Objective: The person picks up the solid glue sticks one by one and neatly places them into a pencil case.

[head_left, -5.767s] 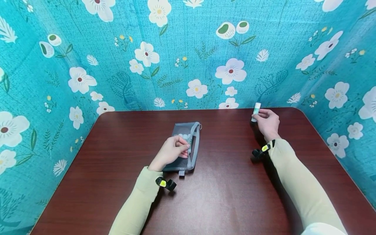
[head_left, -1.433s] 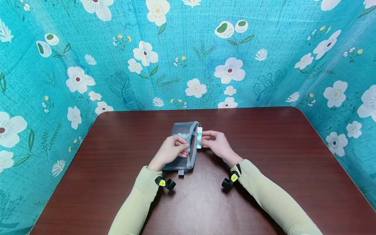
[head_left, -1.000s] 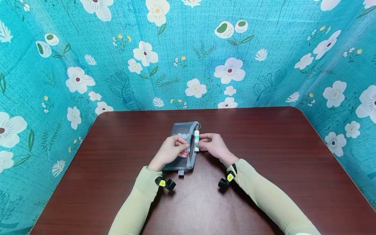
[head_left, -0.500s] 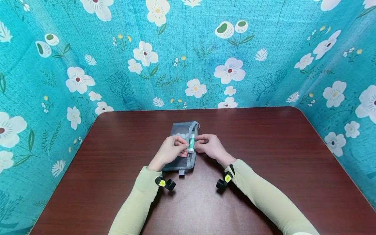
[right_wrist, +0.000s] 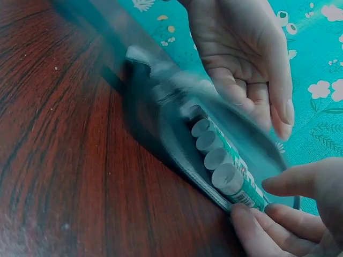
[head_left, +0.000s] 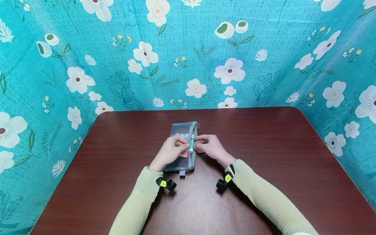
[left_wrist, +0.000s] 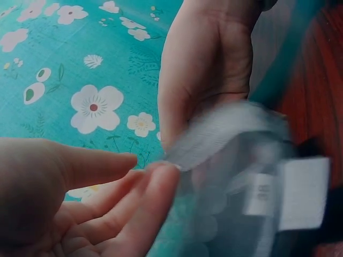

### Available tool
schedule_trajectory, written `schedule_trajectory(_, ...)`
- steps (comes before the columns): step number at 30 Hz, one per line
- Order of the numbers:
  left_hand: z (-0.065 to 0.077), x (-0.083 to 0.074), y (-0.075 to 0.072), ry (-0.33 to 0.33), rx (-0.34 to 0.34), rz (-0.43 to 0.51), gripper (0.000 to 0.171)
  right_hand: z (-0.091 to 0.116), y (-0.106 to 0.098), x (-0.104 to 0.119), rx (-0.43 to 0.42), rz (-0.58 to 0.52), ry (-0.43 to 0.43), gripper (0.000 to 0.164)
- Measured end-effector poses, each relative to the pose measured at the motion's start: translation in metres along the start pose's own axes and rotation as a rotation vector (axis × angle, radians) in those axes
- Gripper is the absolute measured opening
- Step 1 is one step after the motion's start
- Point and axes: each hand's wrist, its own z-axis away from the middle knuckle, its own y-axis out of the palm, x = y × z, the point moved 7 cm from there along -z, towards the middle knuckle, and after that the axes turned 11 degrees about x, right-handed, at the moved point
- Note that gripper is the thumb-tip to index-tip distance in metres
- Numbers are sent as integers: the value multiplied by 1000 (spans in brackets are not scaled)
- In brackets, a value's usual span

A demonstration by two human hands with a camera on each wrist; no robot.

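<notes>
A grey mesh zip pouch [head_left: 180, 127] lies on the table with its zipped side open to the right. My left hand [head_left: 168, 150] pinches the upper edge of the opening and keeps it lifted. In my right hand [head_left: 212, 150], thumb and fingers hold a white and green glue stick [head_left: 191, 143] at the pouch's mouth. The right wrist view shows this glue stick [right_wrist: 229, 181] inside the opening, beside a row of similar glue sticks [right_wrist: 208, 140]. In the left wrist view the pouch [left_wrist: 230, 214] is blurred and hides most of its contents.
The dark red-brown wooden table [head_left: 249, 195] extends around the pouch. Behind and at both sides hangs a turquoise flowered cloth [head_left: 176, 49]. A small fabric tab [head_left: 182, 173] sticks out from the pouch's near end, and a ring [head_left: 198, 126] hangs at its far corner.
My right hand has carried the glue stick from the table's far right edge leftward to the pouch and into its opening. My left hand has stayed at the pouch edge.
</notes>
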Motion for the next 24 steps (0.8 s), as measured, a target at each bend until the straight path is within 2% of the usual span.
schedule_trajectory(7,1,3,10,-35,96,-11,18,3,-4,2,-13,25,12,33)
schedule_trajectory(13,2,6,16,-63,144,-26,21,3,-11,2,-16,36,3,29)
schedule_trajectory(20,2,5,15,-54,143,-47,25,9,-30,9,-59,124,-36,35)
schedule_trajectory(24,4,-1,9,10,110,-66,30,16,-46,18,-109,238,-54,45)
